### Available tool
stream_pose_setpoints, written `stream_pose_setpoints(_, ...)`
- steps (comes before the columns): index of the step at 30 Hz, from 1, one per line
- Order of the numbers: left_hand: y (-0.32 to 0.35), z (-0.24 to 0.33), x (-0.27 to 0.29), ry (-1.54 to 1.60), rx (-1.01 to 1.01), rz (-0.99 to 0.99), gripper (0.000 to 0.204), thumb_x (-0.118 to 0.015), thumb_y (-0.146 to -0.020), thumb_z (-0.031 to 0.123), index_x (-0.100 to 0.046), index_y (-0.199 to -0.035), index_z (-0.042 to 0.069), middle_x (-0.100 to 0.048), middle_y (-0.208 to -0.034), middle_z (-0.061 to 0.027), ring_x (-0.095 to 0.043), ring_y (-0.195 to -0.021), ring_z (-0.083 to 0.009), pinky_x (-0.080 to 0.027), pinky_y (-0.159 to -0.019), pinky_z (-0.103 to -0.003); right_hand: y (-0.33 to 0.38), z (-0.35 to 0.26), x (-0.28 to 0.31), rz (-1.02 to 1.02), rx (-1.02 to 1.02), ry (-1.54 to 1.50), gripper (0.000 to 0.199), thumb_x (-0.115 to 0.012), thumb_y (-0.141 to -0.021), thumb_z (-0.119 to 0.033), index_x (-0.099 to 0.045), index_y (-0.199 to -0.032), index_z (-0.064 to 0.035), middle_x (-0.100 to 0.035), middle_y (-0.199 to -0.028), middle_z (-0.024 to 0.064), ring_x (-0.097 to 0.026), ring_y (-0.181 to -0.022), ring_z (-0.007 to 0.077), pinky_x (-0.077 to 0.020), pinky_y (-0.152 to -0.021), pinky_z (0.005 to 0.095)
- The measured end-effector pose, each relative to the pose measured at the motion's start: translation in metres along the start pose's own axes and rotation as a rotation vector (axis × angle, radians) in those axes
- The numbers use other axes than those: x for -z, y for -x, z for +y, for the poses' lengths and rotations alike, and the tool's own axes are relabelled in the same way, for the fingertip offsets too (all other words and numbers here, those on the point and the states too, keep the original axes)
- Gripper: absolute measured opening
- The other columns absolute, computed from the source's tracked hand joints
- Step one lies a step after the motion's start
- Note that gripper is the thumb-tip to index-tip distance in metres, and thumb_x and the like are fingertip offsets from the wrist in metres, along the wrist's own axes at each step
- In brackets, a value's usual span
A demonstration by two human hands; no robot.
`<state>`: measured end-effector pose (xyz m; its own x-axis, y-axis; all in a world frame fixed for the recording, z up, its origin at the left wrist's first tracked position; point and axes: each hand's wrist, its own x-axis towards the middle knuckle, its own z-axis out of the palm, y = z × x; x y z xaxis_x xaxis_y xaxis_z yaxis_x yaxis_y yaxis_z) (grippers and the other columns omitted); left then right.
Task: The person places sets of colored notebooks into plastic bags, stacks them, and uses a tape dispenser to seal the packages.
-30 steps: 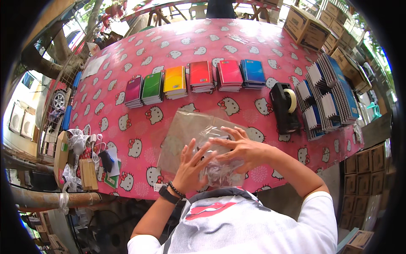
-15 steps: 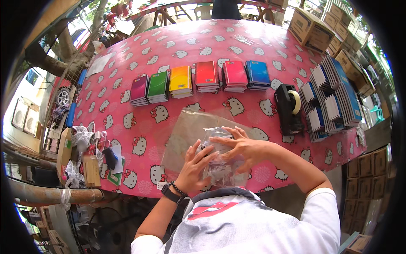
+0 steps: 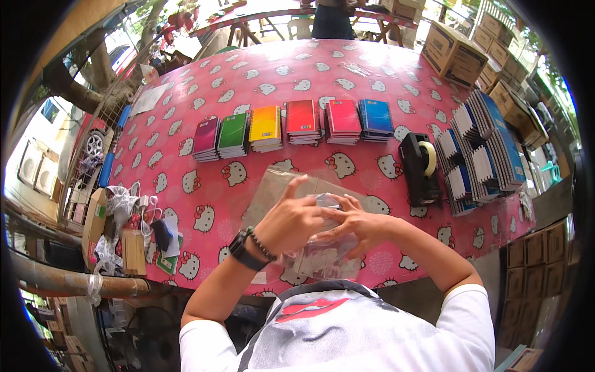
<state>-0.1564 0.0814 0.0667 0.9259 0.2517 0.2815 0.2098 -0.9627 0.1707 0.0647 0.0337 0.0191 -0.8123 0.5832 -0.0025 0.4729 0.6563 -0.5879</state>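
Observation:
Clear plastic bags point(image 3: 322, 260) lie in a loose pile at the table's near edge, in front of my body. My left hand point(image 3: 292, 218) is above the pile, one finger raised and the others stretched toward my right hand. Over the right part of the same plastic, my right hand point(image 3: 362, 226) has its fingers spread, and they meet the left fingertips near a shiny fold. Whether a sheet is pinched between them is hidden. Beyond the hands stands a row of spiral notebook stacks: purple point(image 3: 206, 136), green point(image 3: 232, 133), yellow point(image 3: 265, 127), red point(image 3: 303, 119), pink point(image 3: 343, 118) and blue point(image 3: 376, 118).
A black tape dispenser point(image 3: 419, 170) stands right of the hands, beside tall stacks of blue notebooks point(image 3: 496, 146). Cardboard boxes point(image 3: 453, 53) sit at the far right. An open box of odds and ends point(image 3: 127, 229) rests at the left on the pink patterned tablecloth point(image 3: 204, 180).
My left hand has lifted from the plastic and moved up and right, toward my right hand. The right hand stays over the bags with its fingers shifted slightly. The view has tilted a little.

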Motion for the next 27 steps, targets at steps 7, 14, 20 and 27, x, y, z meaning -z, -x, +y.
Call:
stream_pose_setpoints(7,0.065,0.004,0.009,0.093,0.344,0.771,0.005,-0.057,-0.072,0.008,-0.061,-0.073,0.01,-0.062,-0.075,-0.0024,-0.058,-0.078,-0.0223,-0.042,-0.086,-0.041,0.007,-0.004,-0.001,-0.003,-0.087,0.008,0.077,-0.075,-0.052,-0.024,-0.053,-0.124,-0.0414,-0.015,-0.151,0.0014,-0.004,-0.135,0.046,-0.0082,-0.102,0.0636)
stream_pose_setpoints(14,0.087,0.03,-0.064,0.172,0.396,0.29,0.046,-0.052,-0.073,0.007,-0.058,-0.118,0.016,-0.051,-0.128,-0.0026,-0.036,-0.124,-0.0318,-0.029,-0.099,-0.044,-0.003,-0.008,0.005,-0.057,-0.084,0.051,0.078,-0.075,-0.051,-0.023,-0.054,-0.123,-0.0414,-0.014,-0.151,0.0016,-0.004,-0.134,0.047,-0.0095,-0.102,0.0636)
stream_pose_setpoints(20,0.063,0.024,-0.062,0.227,0.351,0.131,0.057,-0.051,-0.07,0.002,-0.054,-0.124,0.021,-0.043,-0.136,-0.0012,-0.021,-0.134,-0.0325,-0.019,-0.104,-0.05,-0.002,-0.005,0.002,-0.053,-0.071,0.022,0.068,-0.076,-0.051,-0.025,-0.061,-0.116,-0.035,-0.014,-0.152,0.0022,-0.003,-0.134,0.0482,-0.0106,-0.102,0.0633)
stream_pose_setpoints(27,0.051,0.022,-0.064,0.225,0.342,0.026,0.062,-0.051,-0.066,0.0,-0.054,-0.123,0.022,-0.039,-0.139,-0.0028,-0.017,-0.136,-0.0351,-0.009,-0.107,-0.057,-0.009,0.03,0.009,-0.098,0.082,-0.456,0.055,-0.072,-0.063,-0.028,-0.061,-0.116,-0.0164,-0.027,-0.145,0.0151,-0.021,-0.134,0.0361,-0.0187,-0.105,0.055)
